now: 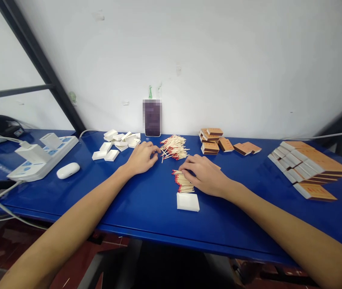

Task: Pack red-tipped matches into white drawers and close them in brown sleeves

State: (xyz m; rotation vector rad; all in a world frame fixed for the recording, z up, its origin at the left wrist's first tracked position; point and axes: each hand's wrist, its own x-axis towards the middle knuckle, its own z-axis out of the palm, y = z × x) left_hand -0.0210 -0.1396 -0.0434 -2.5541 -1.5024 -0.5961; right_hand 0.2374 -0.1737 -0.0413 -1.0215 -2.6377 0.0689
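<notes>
My left hand rests at the left side of a loose heap of red-tipped matches, its fingers bent and the thumb apart from the index finger. Nothing shows in its grasp. Over the upper end of a neater row of matches is my right hand, fingers curled down and fingertips close to the match heads. What those fingertips pinch, if anything, is hidden. Just below this row lies a white matchbox tray. A small orange-brown edge shows behind my right hand, mostly covered.
Several white trays lie at the back left. Orange matchboxes are stacked at the back, with a larger stack at right. A phone leans on the wall. A power strip and white earbud case are left.
</notes>
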